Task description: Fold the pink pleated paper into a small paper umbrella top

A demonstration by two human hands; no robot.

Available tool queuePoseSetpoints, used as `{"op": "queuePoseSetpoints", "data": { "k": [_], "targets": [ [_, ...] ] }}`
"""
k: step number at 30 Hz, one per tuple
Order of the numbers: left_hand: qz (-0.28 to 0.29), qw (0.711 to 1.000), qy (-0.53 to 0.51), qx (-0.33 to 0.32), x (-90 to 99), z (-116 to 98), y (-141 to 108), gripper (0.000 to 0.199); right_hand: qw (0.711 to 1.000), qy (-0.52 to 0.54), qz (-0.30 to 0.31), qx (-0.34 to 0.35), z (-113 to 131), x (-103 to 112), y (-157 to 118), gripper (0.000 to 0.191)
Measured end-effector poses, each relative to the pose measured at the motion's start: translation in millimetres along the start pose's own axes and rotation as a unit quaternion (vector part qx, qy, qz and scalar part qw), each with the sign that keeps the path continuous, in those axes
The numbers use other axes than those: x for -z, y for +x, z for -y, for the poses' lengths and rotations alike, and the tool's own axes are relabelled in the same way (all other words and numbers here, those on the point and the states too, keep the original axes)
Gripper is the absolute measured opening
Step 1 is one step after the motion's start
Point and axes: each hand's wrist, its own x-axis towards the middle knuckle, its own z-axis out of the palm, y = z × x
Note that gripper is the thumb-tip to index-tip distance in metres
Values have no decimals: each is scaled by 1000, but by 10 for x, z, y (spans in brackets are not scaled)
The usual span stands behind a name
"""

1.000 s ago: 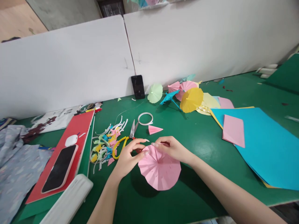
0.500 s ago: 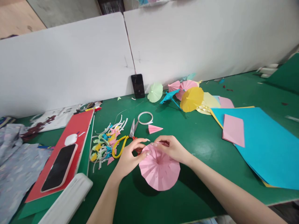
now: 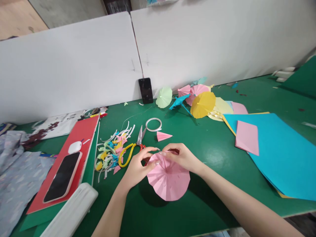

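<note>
A round, pleated pink paper disc (image 3: 171, 184) is spread out above the green table, its folds running in to the centre. My left hand (image 3: 142, 164) pinches its upper left edge between thumb and fingers. At the top edge, my right hand (image 3: 181, 156) grips the paper too, and its fingertips are partly hidden behind the pleats. Just beyond my left hand lie scissors (image 3: 140, 137) with red and yellow handles, partly covered by the fingers. A folded pink paper wedge (image 3: 163, 136) and a roll of narrow white tape (image 3: 153, 119) rest past the hands.
Paper scraps (image 3: 112, 153) are heaped at the left, near a red board (image 3: 85, 131) bearing a phone (image 3: 63, 177). Small paper umbrellas (image 3: 202, 104) stand at the back beside an upright black phone (image 3: 145, 90). Blue paper sheets (image 3: 278, 151) with a pink folded piece (image 3: 247, 136) lie right.
Almost nothing differs. The left fingers have shifted very slightly along the disc's edge, and both hands keep hold of the pink paper.
</note>
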Motion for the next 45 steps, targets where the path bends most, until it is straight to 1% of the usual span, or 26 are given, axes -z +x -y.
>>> {"op": "queuePoseSetpoints", "data": {
  "k": [9, 16, 21, 28, 32, 37, 40, 45],
  "targets": [
    [10, 1000, -1, -4, -21, 3, -10, 34, 1000, -15, -7, 12, 0, -19, -23, 15],
    [13, 1000, -6, -6, 24, -3, -11, 35, 999, -30, -19, 5, -28, -24, -21, 18],
    [13, 1000, -6, -2, 22, 13, -16, 35, 1000, -18, -1, 2, -10, -20, -24, 18],
    [19, 1000, -6, 0, 15, -16, -32, 36, 1000, -8, 19, 8, -28, -22, -24, 19],
    [30, 1000, 2, -6, -2, -25, -33, 35, 999, -22, 23, 7, -51, -48, -31, 18],
    [49, 999, 13, -12, -25, -16, -44, 35, 998, -69, 10, -2, -60, -86, -45, 16],
    [71, 997, 24, -18, -15, -14, -61, 39, 996, -90, 5, -4, -54, -91, -50, 18],
    [103, 994, 32, -32, 2, -39, -90, 48, 993, -114, 7, -6, -55, -89, -52, 12]
  ]
}}
